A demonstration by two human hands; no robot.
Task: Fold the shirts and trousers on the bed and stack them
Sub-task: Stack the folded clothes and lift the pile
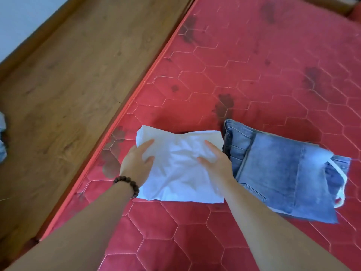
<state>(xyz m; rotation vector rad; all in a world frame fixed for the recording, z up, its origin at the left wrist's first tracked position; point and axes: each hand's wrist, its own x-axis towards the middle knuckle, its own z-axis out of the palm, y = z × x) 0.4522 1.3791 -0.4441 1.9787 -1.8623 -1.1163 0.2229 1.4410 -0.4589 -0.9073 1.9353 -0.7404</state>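
Observation:
A folded white shirt [179, 169] lies on the red quilted mattress [254, 75] near its left edge. My left hand [136, 163], with a bead bracelet at the wrist, rests flat on the shirt's left side, fingers straight. My right hand [214, 159] lies flat on the shirt's right side. Right beside the shirt sit folded blue jeans [277, 173], stacked over a white garment whose edge and strap [340, 177] show at the right.
A brown wooden bed frame [68, 85] runs along the mattress's left side. A bit of pale blue cloth [3, 137] shows at the far left edge. Dark stains mark the mattress beyond the clothes.

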